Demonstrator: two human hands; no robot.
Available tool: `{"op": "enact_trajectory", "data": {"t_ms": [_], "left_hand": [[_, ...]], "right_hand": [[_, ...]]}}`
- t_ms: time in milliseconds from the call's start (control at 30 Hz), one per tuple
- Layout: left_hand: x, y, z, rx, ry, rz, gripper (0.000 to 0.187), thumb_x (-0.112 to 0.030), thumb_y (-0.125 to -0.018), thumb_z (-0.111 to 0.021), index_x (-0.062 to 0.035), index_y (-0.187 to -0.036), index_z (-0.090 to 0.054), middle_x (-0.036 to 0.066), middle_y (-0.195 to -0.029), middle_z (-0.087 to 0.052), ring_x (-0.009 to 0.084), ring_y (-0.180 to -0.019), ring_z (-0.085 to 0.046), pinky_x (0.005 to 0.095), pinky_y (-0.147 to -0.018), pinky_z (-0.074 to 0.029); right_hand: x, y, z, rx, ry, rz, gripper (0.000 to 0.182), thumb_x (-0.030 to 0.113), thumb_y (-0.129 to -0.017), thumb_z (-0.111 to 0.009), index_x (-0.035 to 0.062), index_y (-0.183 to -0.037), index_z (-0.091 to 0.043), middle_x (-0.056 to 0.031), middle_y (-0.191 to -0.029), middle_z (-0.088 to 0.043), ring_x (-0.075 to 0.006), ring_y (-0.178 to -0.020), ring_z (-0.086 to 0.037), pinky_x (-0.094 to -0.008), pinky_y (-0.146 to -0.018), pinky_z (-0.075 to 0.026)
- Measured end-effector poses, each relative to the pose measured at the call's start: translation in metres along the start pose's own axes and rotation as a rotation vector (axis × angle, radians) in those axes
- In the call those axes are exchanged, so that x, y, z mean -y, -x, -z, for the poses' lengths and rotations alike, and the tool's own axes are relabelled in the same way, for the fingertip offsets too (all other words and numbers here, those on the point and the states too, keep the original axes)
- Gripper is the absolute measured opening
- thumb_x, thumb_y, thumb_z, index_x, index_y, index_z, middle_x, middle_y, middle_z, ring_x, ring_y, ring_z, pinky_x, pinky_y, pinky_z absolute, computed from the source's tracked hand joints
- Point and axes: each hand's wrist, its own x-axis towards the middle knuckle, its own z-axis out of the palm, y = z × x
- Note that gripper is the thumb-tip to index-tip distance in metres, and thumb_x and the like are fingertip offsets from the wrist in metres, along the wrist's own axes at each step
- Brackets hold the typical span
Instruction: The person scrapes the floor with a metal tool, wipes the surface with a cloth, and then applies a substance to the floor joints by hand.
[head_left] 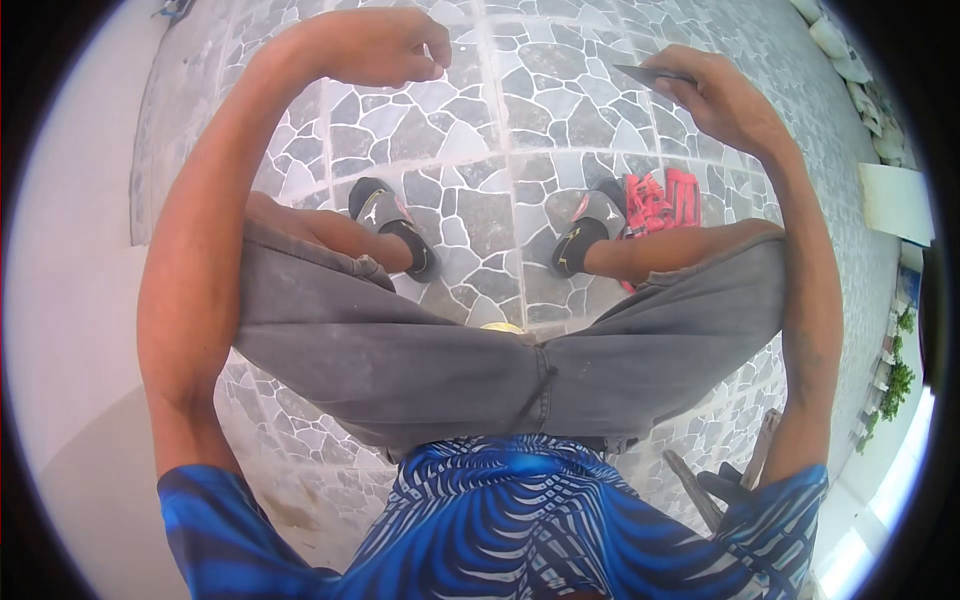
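Note:
My left hand (385, 48) is over the tiled floor at the top, its fingers curled with thumb and fingertips close together; anything between them is too small to make out. At the upper right, my right hand (712, 92) grips a thin dark flat tool (645, 74), whose pointed end sticks out to the left. The two hands are well apart. Below them is the floor (480, 215), with grey stone-patterned tiles and pale joints. A red and pink cloth or bag (660, 203) lies beside my right shoe.
My shoes (385, 215) stand on the tiles below my hands. A white wall (75, 210) rises at the left. Pale sacks (850, 65), a white box-like object (895, 203) and green plants (897, 390) line the right side. Wooden pieces (695, 490) lie near my right elbow.

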Motion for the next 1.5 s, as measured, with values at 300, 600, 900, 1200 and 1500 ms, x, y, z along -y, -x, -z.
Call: {"op": "enact_trajectory", "data": {"t_ms": [300, 600, 900, 1200, 1500], "left_hand": [[0.004, -0.005, 0.008, 0.117, 0.015, -0.010, 0.041, -0.028, -0.094, -0.059, 0.0009, -0.123, -0.065, 0.023, -0.108, -0.072, 0.0352, -0.099, -0.068, 0.0429, -0.088, -0.052], [-0.001, -0.002, 0.013, 0.131, 0.015, -0.051, 0.040, -0.028, -0.094, -0.060, 0.0013, -0.120, -0.066, 0.024, -0.109, -0.072, 0.0361, -0.101, -0.068, 0.0431, -0.088, -0.052], [0.008, -0.004, 0.001, 0.104, -0.026, -0.006, 0.040, -0.026, -0.093, -0.059, 0.0006, -0.122, -0.067, 0.023, -0.114, -0.071, 0.0361, -0.106, -0.068, 0.0419, -0.092, -0.052], [0.005, -0.003, 0.000, 0.115, -0.040, 0.013, 0.041, -0.026, -0.093, -0.060, 0.0004, -0.123, -0.067, 0.023, -0.115, -0.071, 0.0363, -0.107, -0.067, 0.0424, -0.093, -0.052], [0.016, -0.011, -0.019, 0.045, -0.097, -0.176, 0.034, -0.026, -0.094, -0.060, -0.0002, -0.115, -0.068, 0.020, -0.103, -0.072, 0.0336, -0.095, -0.069, 0.0417, -0.084, -0.054]], "right_hand": [[0.012, -0.002, 0.008, 0.048, -0.027, -0.032, 0.022, 0.014, -0.099, -0.060, 0.0073, -0.119, -0.065, -0.0123, -0.097, -0.069, -0.0281, -0.083, -0.062, -0.0395, -0.076, -0.049], [0.002, -0.003, 0.004, 0.088, -0.106, -0.034, 0.020, 0.011, -0.099, -0.059, 0.0006, -0.115, -0.065, -0.0112, -0.091, -0.065, -0.0239, -0.079, -0.058, -0.0364, -0.073, -0.047], [-0.001, -0.002, 0.001, 0.088, -0.114, -0.012, 0.019, 0.010, -0.099, -0.059, 0.0002, -0.114, -0.065, -0.0101, -0.090, -0.063, -0.0216, -0.080, -0.057, -0.0355, -0.074, -0.047], [0.004, -0.004, 0.007, 0.169, -0.052, -0.061, 0.023, 0.014, -0.099, -0.058, 0.0051, -0.118, -0.066, -0.0142, -0.103, -0.069, -0.0308, -0.092, -0.063, -0.0403, -0.084, -0.049], [0.010, -0.004, 0.003, 0.229, -0.241, -0.170, 0.026, 0.017, -0.097, -0.059, 0.0050, -0.118, -0.067, -0.0140, -0.101, -0.070, -0.0286, -0.091, -0.065, -0.0408, -0.083, -0.050]]}}
